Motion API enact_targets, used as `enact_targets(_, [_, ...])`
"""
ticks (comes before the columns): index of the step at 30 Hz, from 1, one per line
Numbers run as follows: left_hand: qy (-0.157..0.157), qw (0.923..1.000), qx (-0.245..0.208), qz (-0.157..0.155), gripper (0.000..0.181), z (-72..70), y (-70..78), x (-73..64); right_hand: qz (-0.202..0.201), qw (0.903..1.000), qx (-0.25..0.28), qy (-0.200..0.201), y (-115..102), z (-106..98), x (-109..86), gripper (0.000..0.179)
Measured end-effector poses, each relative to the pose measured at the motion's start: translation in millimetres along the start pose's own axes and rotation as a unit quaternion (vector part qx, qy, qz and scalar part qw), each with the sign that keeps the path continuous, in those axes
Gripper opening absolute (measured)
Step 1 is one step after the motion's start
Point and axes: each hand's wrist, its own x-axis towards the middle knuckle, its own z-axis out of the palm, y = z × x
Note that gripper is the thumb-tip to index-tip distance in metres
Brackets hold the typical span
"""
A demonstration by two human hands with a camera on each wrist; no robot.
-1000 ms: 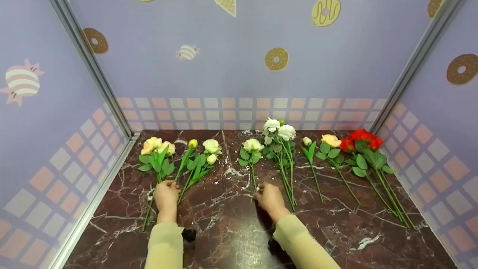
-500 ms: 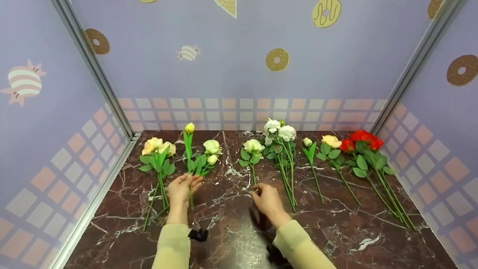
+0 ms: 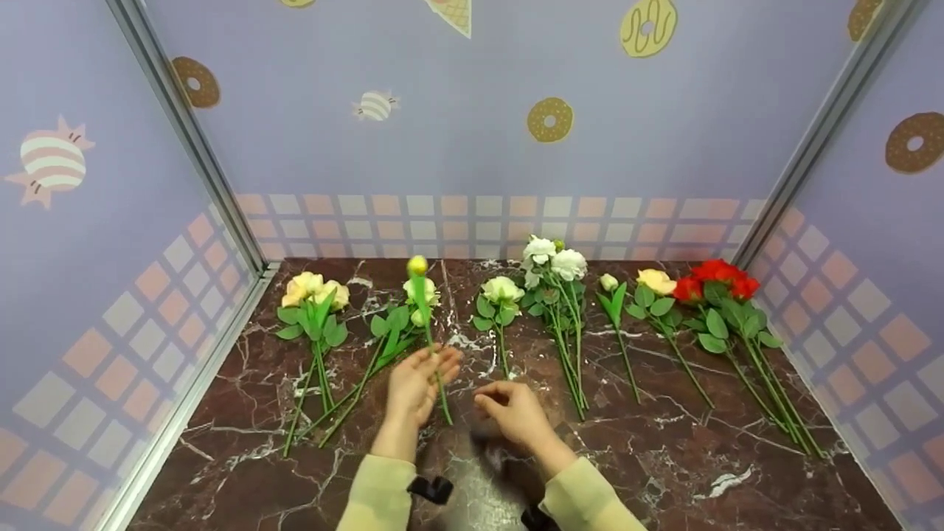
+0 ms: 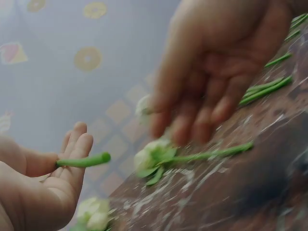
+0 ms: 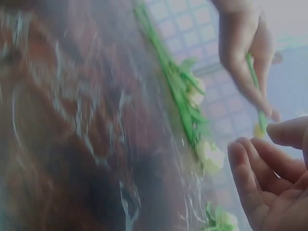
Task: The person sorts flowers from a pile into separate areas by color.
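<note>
My left hand [image 3: 414,387] pinches the green stem of a yellow tulip [image 3: 418,267] between thumb and fingers, the other fingers spread. The tulip stands raised above the table, bud up; in the left wrist view its cut stem end [image 4: 91,160] pokes out past the thumb. My right hand [image 3: 516,414] hovers just to the right with nothing in it, fingers loosely bent and thumb apart from them in the right wrist view. Behind the tulip lie pale green-white flowers [image 3: 398,318] on crossed stems. A single white rose [image 3: 501,290] lies beyond my right hand.
On the dark red marble table [image 3: 243,479], cream-yellow roses [image 3: 304,289] lie at left. Rightward are white peonies [image 3: 568,264], a white tulip [image 3: 608,282], a yellow rose [image 3: 655,281] and red roses [image 3: 719,274]. Patterned walls [image 3: 472,147] enclose the back and sides.
My left hand has lifted the yellow tulip off the table, turned it upright and carried it right, towards the middle. My right hand has drawn back slightly from the white rose's stem.
</note>
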Motion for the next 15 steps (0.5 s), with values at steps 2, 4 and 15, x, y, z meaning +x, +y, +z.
enact_targets(2, [-0.017, 0.9998, 0.01, -0.004, 0.033, 6.7, -7.7, -3.8, 0.014, 0.9988, 0.043, -0.018, -2, 1, -2.6, 0.024])
enact_targets(4, [-0.03, 0.9992, 0.025, -0.006, 0.031, 13.2, -15.3, -6.7, 0.027, 0.9966, 0.071, -0.031, -3, 2, -4.8, 0.025])
enact_targets(15, [-0.062, 0.9919, 0.102, 0.045, 0.024, 34.1, -42.8, -12.9, 0.044, 0.9947, 0.093, -0.004, 4, 5, -10.8, 0.019])
